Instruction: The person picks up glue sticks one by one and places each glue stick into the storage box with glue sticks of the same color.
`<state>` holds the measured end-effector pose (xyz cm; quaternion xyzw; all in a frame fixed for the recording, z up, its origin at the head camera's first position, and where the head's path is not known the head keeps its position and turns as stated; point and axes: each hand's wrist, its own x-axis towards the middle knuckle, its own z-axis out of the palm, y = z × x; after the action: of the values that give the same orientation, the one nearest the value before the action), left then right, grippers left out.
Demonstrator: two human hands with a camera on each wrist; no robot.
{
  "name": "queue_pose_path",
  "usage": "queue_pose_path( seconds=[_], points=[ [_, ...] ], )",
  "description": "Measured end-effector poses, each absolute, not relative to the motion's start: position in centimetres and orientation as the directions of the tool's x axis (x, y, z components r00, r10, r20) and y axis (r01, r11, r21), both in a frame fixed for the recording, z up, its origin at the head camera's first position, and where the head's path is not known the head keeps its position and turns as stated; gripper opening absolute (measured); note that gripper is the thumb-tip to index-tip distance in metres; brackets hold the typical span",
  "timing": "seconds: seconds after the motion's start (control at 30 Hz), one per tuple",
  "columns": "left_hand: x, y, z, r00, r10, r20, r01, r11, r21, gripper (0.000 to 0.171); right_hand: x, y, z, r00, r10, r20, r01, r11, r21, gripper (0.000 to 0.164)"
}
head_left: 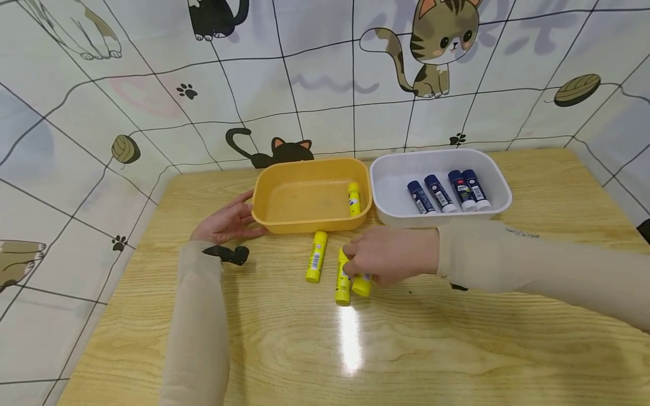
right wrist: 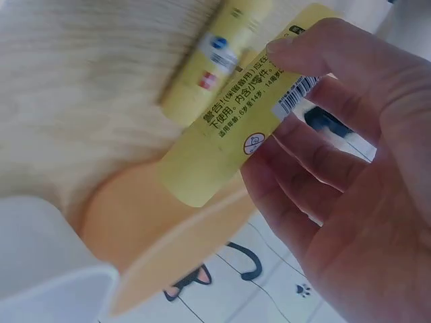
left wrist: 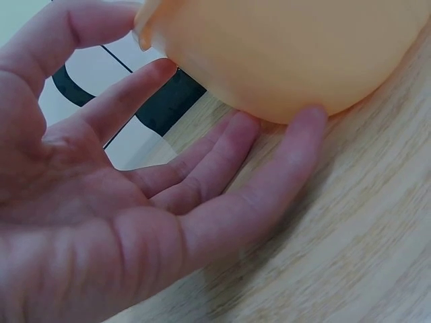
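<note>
A yellow glue stick (head_left: 362,286) was held in the right hand (head_left: 386,256), centre of the head frame, pinched between thumb and fingers; printed warning text and a barcode label were shown on its side in the right wrist view. Whether it was lifted clear of the tabletop (head_left: 457,349) could not be told. A second yellow glue stick (head_left: 342,282) was seen just left of it, lying on the wood, and a third (head_left: 316,257) was placed a little further left, below the orange-yellow bin (head_left: 284,226).

That bin was touched at its left end by the left hand (head_left: 225,223), left of centre; fingers were spread fairly wide, tips set against wall and rim. One yellow glue stick (head_left: 354,200) was contained in the bin's right end.

Right of it, a white bin (head_left: 431,220) was set close alongside, with four dark blue glue sticks (head_left: 439,192) laid inside, slanted. A backdrop (head_left: 325,121) printed with cartoon cats and yarn balls was spread across the upper frame.
</note>
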<state>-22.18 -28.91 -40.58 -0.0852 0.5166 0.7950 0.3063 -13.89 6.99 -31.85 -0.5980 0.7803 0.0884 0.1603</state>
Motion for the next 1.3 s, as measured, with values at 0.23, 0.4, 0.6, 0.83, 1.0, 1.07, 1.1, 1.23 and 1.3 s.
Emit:
queue_pose_path(
  seconds=[0.23, 0.4, 0.6, 0.83, 1.0, 1.07, 1.1, 1.23, 1.3],
  points=[
    [-22.1, -29.0, -40.7, -0.803, 0.401, -0.440, -0.565, -0.279, 0.777, 0.061, -14.5, 6.9, -30.2, -0.262, -0.907, -0.329, -0.951, 0.301, -0.074, 0.030],
    [-22.1, -29.0, -40.7, -0.805, 0.402, -0.437, -0.561, -0.272, 0.782, 0.061, -15.3, 6.8, -29.8, -0.292, -0.901, -0.322, -0.935, 0.339, -0.102, 0.029],
    [-22.1, -29.0, -40.7, -0.803, 0.402, -0.440, -0.566, -0.281, 0.775, 0.063, -17.0, 6.1, -29.3, -0.338, -0.886, -0.318, -0.921, 0.380, -0.082, 0.030],
    [-22.2, -29.1, -40.9, -0.806, 0.403, -0.435, -0.561, -0.284, 0.777, 0.063, -19.8, 5.2, -29.0, -0.387, -0.854, -0.348, -0.895, 0.439, -0.082, 0.029],
    [-22.1, -29.3, -40.9, -0.804, 0.414, -0.428, -0.556, -0.267, 0.787, 0.064, -21.8, 4.5, -29.0, -0.439, -0.820, -0.368, -0.856, 0.506, -0.104, 0.031],
    [-22.1, -29.2, -40.9, -0.802, 0.416, -0.428, -0.557, -0.264, 0.787, 0.064, -22.4, 4.3, -29.0, -0.459, -0.808, -0.370, -0.843, 0.528, -0.106, 0.032],
    [-22.0, -29.2, -40.9, -0.803, 0.415, -0.428, -0.557, -0.263, 0.788, 0.064, -22.7, 4.1, -29.1, -0.467, -0.805, -0.366, -0.839, 0.534, -0.104, 0.031],
    [-22.2, -29.2, -40.8, -0.797, 0.427, -0.427, -0.563, -0.267, 0.782, 0.063, -23.7, 3.7, -29.4, -0.484, -0.798, -0.359, -0.831, 0.548, -0.099, 0.029],
    [-22.3, -29.2, -40.8, -0.797, 0.426, -0.428, -0.563, -0.267, 0.782, 0.062, -24.2, 3.4, -29.5, -0.485, -0.796, -0.362, -0.831, 0.548, -0.092, 0.029]
  ],
)
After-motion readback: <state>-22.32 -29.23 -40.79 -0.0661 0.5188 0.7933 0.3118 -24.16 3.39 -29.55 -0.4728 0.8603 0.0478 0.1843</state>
